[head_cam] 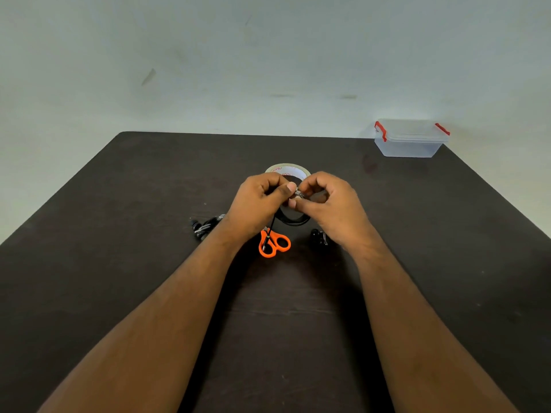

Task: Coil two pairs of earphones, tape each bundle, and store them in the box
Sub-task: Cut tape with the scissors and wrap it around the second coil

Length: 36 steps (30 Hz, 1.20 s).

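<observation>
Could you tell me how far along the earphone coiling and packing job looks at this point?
About halfway. One coiled earphone bundle lies on the table by the left forearm, apparently taped. Both hands, left hand and right hand, pinch the second coil, seemingly taping it, above the scissors and near the tape roll. Left: finishing, then storing both in the closed box.

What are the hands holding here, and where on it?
Both hands, left hand and right hand, pinch a coiled black earphone cable at its top; its plug end hangs down.
</observation>
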Each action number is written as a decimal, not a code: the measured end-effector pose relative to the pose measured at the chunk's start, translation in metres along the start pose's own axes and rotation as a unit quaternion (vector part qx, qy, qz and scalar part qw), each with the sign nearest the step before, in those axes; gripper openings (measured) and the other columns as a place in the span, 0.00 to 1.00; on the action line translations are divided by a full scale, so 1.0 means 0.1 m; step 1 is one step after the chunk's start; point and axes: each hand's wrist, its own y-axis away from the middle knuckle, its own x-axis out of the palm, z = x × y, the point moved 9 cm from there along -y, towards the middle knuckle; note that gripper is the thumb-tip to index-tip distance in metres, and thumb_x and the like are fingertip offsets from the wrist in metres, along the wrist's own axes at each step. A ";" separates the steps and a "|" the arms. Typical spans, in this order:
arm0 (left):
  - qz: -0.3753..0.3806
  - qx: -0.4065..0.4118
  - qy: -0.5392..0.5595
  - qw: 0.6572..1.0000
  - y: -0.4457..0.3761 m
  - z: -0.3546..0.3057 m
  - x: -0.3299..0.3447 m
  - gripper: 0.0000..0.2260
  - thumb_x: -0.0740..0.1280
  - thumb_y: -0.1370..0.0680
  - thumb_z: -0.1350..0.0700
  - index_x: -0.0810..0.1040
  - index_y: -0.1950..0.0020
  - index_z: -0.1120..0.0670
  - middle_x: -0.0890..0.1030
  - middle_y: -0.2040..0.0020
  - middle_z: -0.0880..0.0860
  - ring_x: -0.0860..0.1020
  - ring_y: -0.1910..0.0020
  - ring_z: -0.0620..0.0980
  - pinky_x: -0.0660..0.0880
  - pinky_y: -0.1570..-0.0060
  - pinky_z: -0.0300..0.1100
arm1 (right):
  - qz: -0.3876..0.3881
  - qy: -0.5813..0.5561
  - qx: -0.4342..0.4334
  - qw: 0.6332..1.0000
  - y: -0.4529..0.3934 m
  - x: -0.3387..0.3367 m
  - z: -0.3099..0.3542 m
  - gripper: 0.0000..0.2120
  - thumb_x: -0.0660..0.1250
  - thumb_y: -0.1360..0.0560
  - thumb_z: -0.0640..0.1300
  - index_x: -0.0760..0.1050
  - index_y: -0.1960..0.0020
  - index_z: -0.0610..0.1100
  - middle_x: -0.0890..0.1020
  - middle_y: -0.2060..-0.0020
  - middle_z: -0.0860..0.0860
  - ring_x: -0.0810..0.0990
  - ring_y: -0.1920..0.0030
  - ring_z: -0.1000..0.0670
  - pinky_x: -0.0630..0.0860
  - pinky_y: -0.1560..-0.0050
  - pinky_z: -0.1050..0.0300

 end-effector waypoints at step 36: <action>-0.075 0.123 -0.118 0.983 0.09 -0.24 -0.07 0.05 0.70 0.25 0.54 0.84 0.51 0.51 0.81 0.57 0.37 0.77 0.48 0.43 0.75 0.47 0.48 | 0.011 -0.297 0.096 0.950 0.01 -0.06 -0.19 0.07 0.72 0.31 0.30 0.81 0.59 0.41 0.84 0.64 0.45 0.81 0.64 0.51 0.77 0.59 0.61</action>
